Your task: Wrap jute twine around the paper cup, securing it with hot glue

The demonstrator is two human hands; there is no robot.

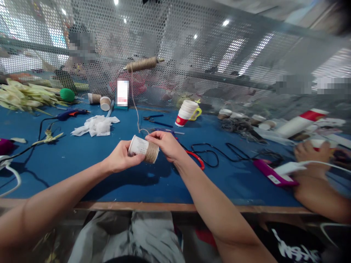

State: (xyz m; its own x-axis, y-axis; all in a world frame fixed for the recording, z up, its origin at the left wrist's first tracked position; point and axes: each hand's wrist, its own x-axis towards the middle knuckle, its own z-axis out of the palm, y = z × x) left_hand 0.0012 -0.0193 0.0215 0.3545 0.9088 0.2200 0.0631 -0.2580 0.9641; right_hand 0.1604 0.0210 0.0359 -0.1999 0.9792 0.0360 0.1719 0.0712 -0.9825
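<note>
My left hand is wrapped round the rim end of a white paper cup, which is tilted on its side above the blue table. Brown twine is wound in a band around the cup's base end. At the cup's upper right edge, my right hand has thumb and fingers closed on the twine. From there the loose strand runs up to a twine spool hung on a stick at the mesh screen. The fingertips of my right hand partly hide the strand.
Stacked cups, pliers, a crumpled white cloth and a blue glue gun lie around. Another glue gun with its black cable is beyond my right hand. A purple power strip and a co-worker's hand are right.
</note>
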